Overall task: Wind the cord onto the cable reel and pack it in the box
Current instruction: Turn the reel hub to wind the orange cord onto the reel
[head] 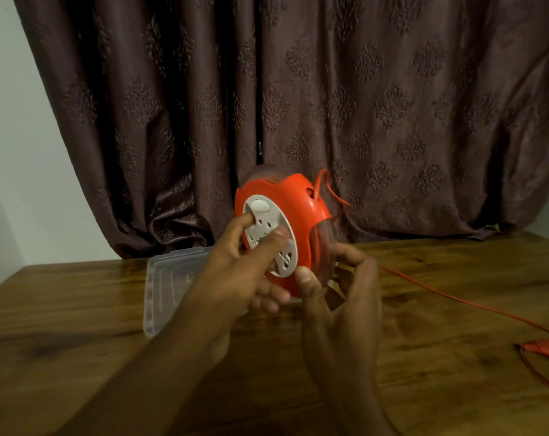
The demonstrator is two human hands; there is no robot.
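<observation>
An orange cable reel (pixel 301 202) with a white socket face (pixel 268 234) is held upright above the wooden table. My left hand (pixel 238 272) reaches across it, and its fingers lie on the socket face. My right hand (pixel 339 294) grips the reel's lower right edge, thumb on the front rim, fingers curled behind. The reel's right side looks blurred. An orange cord (pixel 449 297) leaves the reel's top, loops down and trails across the table to the right, ending by an orange plug (pixel 546 349) near the right edge. A clear plastic box (pixel 163 287) lies behind my left arm.
The wooden table (pixel 78 325) runs across the whole lower view. A dark patterned curtain (pixel 329 105) hangs behind it down to the table's back edge. A pale wall stands at the left.
</observation>
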